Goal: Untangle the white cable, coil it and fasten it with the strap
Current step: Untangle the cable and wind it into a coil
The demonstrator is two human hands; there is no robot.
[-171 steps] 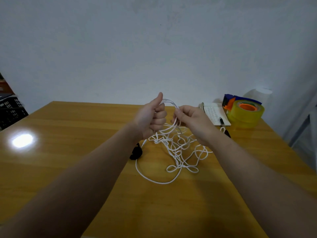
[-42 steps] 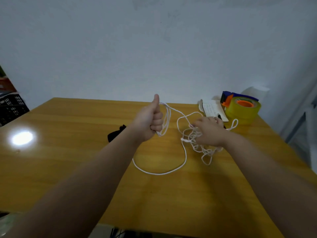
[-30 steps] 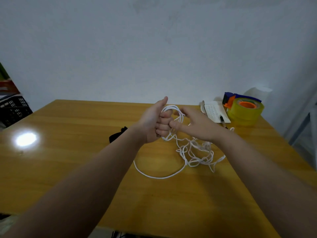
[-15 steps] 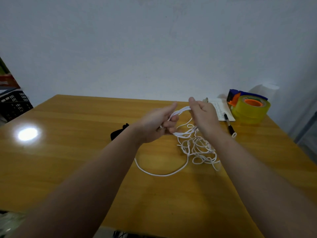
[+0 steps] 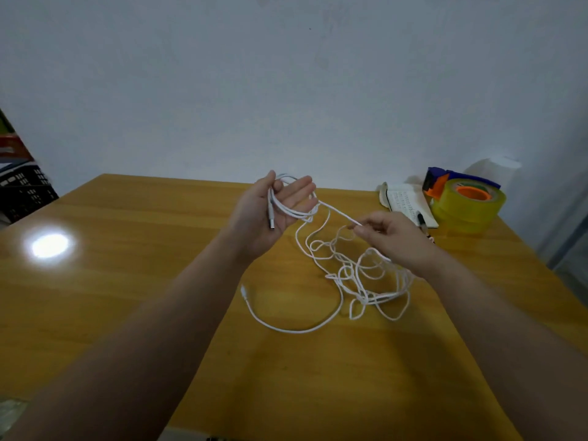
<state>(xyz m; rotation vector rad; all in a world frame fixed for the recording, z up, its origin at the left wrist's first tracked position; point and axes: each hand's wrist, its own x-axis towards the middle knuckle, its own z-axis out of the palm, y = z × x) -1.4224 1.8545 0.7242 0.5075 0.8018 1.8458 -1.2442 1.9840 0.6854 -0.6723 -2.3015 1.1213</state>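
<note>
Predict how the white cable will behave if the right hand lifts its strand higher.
Probably floppy: the white cable sags in loops from the left hand. Likely light: the right hand holds it by a pinch. Its tangle may drag along.

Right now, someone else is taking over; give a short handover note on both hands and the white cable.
The left hand is open, palm up, with a few cable loops and one plug across it.
The right hand pinches a strand leading off those loops.
The white cable is mostly a tangle on the table under the right hand; its other end lies by the left forearm.
Done: first loops gathered. Left: untangle, finish coiling, strap it; no strap in view.
</note>
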